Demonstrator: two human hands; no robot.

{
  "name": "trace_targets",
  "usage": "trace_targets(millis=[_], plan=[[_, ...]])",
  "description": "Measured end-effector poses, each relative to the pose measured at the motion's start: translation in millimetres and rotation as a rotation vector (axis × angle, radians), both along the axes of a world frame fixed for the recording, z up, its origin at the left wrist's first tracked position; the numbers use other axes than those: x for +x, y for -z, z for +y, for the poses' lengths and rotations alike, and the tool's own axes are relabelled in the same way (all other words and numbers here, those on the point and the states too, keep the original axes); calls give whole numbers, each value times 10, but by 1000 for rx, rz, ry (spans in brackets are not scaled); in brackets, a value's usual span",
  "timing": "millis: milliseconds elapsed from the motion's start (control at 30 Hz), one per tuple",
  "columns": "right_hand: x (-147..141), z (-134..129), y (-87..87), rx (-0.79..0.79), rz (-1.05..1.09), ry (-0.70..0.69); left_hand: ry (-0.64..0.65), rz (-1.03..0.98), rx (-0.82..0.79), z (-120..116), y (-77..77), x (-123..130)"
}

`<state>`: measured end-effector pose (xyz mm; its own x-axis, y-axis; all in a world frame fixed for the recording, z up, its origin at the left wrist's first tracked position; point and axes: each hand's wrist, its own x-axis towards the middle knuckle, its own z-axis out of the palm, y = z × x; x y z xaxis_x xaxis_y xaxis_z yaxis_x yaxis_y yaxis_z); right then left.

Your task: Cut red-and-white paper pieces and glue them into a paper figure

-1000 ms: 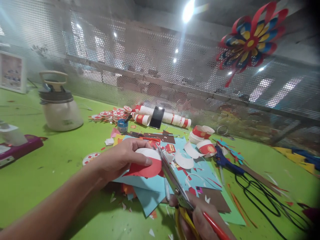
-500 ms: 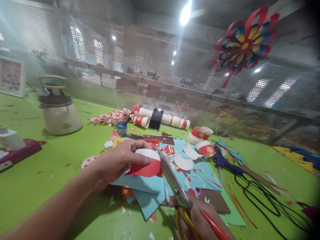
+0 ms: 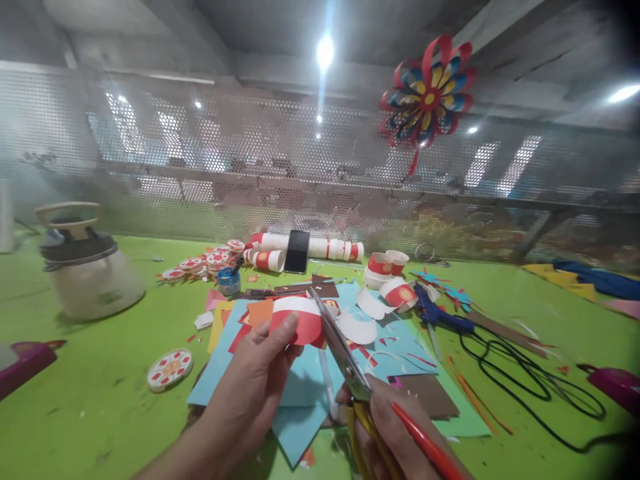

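My left hand (image 3: 257,377) pinches a red and white paper piece (image 3: 307,328) between thumb and fingers. The piece has a rounded lower edge and a white band across its top. My right hand (image 3: 400,427) is wrapped round the yellow handles of metal scissors (image 3: 347,360), and a red pen-like stick (image 3: 425,443) also lies in that hand. The scissor blades point up and away, against the right edge of the paper. Light blue sheets (image 3: 300,423) and scraps lie under both hands.
A jug (image 3: 95,287) stands at the left, near a round patterned disc (image 3: 170,370). Behind are a blue jar (image 3: 229,283), a phone (image 3: 297,252) and white tubes. At the right lies a blue glue gun (image 3: 445,313) with a black cord. A paper flower (image 3: 429,100) hangs above.
The view has shifted and levelled. My left hand has moved lower and turned, its thumb now on the paper's front, and the paper has rotated. The scissors remain at its right edge.
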<state>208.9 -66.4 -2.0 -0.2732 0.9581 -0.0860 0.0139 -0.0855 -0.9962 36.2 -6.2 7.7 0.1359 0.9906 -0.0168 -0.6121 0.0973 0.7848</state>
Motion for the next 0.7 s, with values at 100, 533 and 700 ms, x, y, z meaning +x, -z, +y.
trace_targets(millis=[100, 533, 700], plan=[[7, 11, 20, 17, -27, -13, -46, 110, -21, 16, 8, -8], [0, 106, 177, -12, 43, -58, -30, 185, -10, -26, -87, -91], [9, 56, 140, 14, 38, -88, 25, 213, -23, -25, -101, -116]])
